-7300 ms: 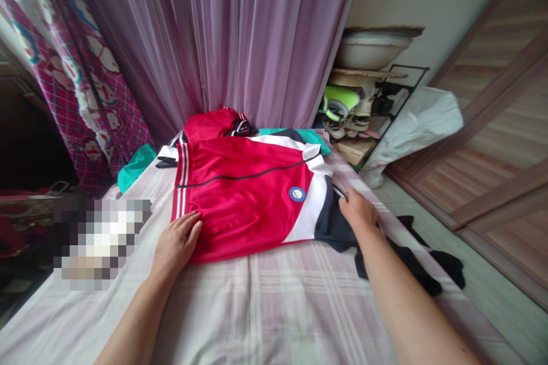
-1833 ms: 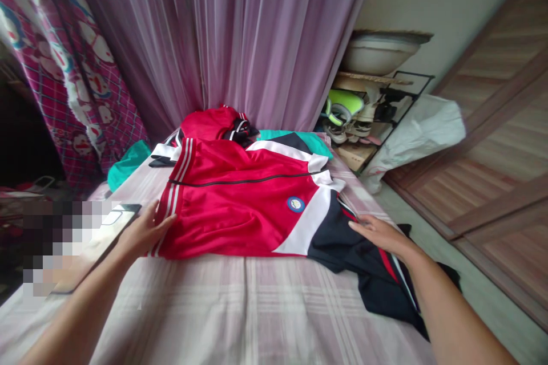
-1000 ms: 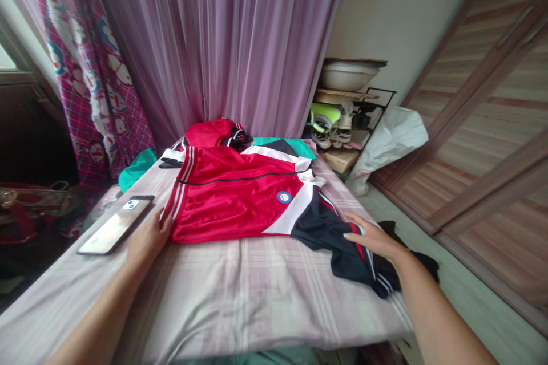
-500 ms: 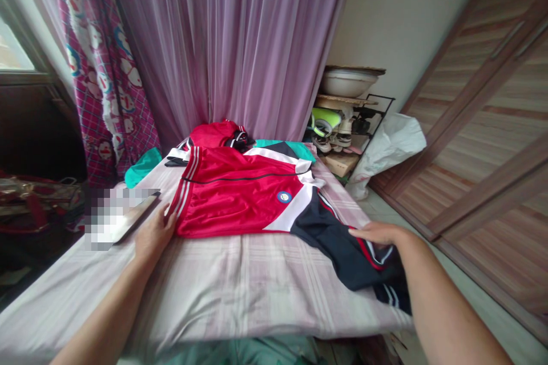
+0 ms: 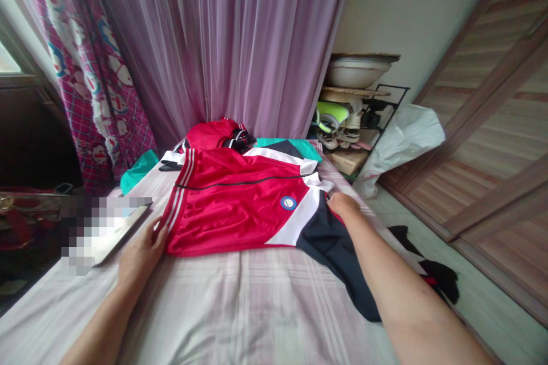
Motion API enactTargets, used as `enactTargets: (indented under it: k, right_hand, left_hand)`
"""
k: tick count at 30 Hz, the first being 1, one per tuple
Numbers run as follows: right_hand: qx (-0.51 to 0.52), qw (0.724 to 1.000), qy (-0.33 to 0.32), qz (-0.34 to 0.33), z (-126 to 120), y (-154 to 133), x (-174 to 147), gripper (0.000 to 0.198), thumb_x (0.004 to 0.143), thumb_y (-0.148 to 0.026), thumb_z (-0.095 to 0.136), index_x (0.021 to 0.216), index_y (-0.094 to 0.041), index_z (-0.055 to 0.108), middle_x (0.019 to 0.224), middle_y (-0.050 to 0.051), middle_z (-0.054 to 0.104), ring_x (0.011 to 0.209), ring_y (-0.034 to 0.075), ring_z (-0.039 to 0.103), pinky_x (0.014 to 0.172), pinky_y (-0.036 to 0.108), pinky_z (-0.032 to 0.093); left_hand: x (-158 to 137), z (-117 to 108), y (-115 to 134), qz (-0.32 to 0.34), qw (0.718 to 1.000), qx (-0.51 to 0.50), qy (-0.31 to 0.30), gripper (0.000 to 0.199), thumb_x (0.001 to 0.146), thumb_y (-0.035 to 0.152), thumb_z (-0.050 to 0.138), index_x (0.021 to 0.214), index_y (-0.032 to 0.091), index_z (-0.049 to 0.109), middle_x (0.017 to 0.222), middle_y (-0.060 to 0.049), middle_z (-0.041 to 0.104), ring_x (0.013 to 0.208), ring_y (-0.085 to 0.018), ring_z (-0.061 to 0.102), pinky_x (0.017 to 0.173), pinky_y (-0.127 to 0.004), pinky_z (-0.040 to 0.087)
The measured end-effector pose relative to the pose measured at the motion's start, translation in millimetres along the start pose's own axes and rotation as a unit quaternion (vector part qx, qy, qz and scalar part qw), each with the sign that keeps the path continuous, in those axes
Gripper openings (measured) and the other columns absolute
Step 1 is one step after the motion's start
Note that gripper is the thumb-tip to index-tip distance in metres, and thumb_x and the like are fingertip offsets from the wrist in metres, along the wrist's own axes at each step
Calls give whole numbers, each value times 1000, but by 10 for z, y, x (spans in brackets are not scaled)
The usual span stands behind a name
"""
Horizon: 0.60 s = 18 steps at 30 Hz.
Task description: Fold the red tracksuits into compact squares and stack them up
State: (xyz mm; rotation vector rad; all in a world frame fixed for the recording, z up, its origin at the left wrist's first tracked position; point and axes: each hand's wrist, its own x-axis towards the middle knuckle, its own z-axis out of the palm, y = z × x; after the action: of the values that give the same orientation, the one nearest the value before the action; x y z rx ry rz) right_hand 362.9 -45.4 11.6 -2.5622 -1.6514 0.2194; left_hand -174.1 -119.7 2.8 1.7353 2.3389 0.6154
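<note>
A red, white and navy zip-up track jacket lies flat on the bed, its striped hem to the left and its collar to the right. A round blue badge shows on its chest. At the near corner of the hem, my left hand has its fingers closed on the fabric edge. My right hand pinches the jacket near the shoulder, at the top of the navy sleeve. My right forearm hides part of that sleeve.
A pale plaid sheet covers the bed. Behind the jacket sit bunched red clothes and teal cloth. A flat, partly blurred device lies left. Beyond the bed's right side stand a shoe rack, a white sack and a wardrobe.
My right hand has moved from the lower sleeve up to the shoulder. The sleeve's cuff end has gone behind my forearm. My left hand stays at the hem; the view has shifted slightly.
</note>
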Motion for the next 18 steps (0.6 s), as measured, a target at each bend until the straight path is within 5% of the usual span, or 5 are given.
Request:
enactTargets:
  k: [6, 11, 14, 16, 18]
  right_hand:
    - [1, 993, 5, 114, 49, 133, -117, 50, 97, -35, 36, 131, -11, 63, 130, 25, 64, 118, 34, 63, 94, 44, 51]
    - [3, 991, 18, 130, 10, 137, -220, 45, 95, -24, 39, 134, -15, 59, 132, 21, 63, 119, 33, 62, 96, 43, 49]
    - [6, 994, 86, 69, 11, 7, -232, 42, 93, -16, 38, 125, -17, 65, 130, 19, 63, 120, 32, 60, 101, 43, 46]
    - [17, 990, 138, -36, 65, -92, -230, 43, 94, -17, 34, 123, -17, 66, 130, 17, 63, 124, 31, 57, 106, 43, 43]
    - [17, 980, 120, -157, 166, -158, -222, 44, 96, -22, 35, 131, -18, 62, 139, 14, 60, 132, 28, 50, 112, 40, 37]
  left_hand:
    - [40, 19, -30, -8, 1000, 16, -1, 52, 96, 50, 40, 139, 25, 54, 102, -12, 74, 100, -32, 69, 74, -35, 50]
    - [69, 35, -48, -20, 1000, 20, -7, 54, 95, 51, 41, 140, 24, 53, 101, -13, 74, 101, -34, 69, 73, -36, 50]
    - [74, 40, -48, -25, 999, 23, -9, 55, 95, 51, 40, 141, 23, 53, 102, -14, 73, 101, -34, 69, 74, -36, 51]
    - [73, 41, -47, -25, 999, 21, -9, 55, 95, 51, 40, 140, 23, 53, 102, -14, 73, 99, -34, 69, 74, -37, 51]
    - [68, 42, -46, -21, 1000, 18, -7, 54, 95, 51, 42, 140, 24, 54, 100, -13, 74, 96, -33, 70, 73, -37, 51]
